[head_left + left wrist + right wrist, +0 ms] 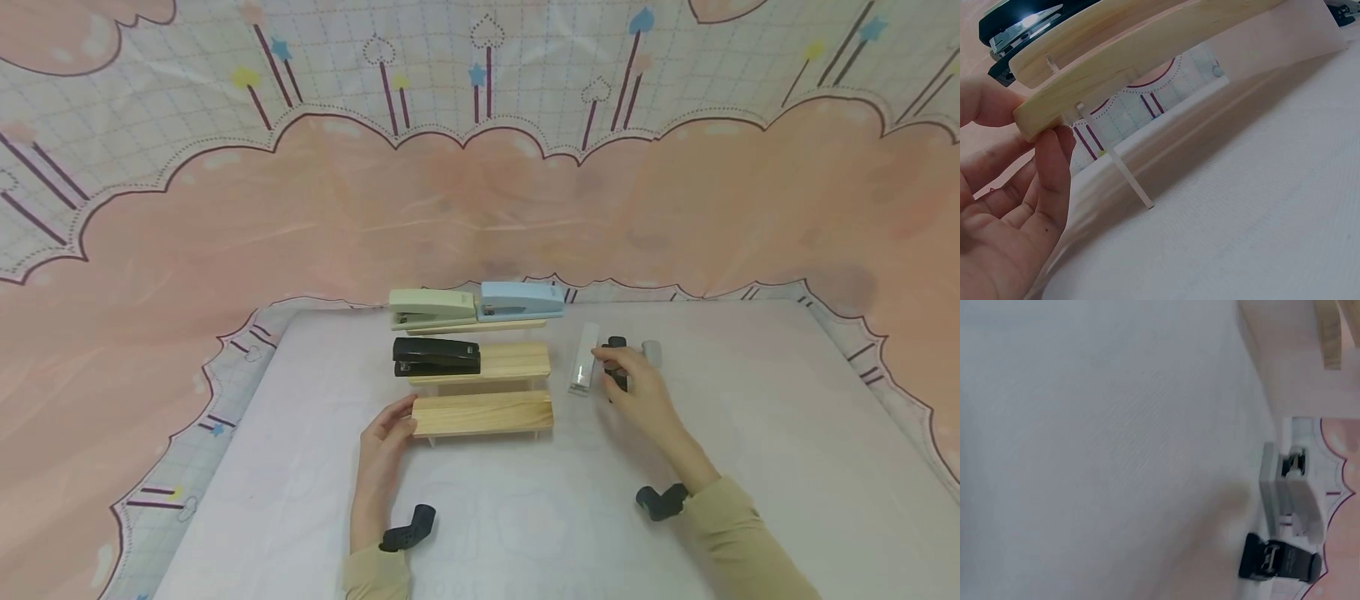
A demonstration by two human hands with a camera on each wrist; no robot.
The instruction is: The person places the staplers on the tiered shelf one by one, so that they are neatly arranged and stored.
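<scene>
My left hand (386, 437) pinches the left end of the lowest wooden step (483, 414) of a tiered rack; the left wrist view shows thumb and fingers on its edge and a thin clear leg (1122, 164) below. A black stapler (423, 357) lies on the middle step's left part. On the top step sit a green stapler (432, 308) and a light blue stapler (521, 300), end to end. My right hand (641, 396) reaches over a small black stapler (1279, 559), thumb and forefinger apart. Those fingers are out of the right wrist view.
A long white-grey stapler (584, 358) lies on the table just right of the rack. Beyond my right hand is a small grey object (652, 352), partly hidden. A patterned cloth (480, 200) hangs behind the white table (510, 517).
</scene>
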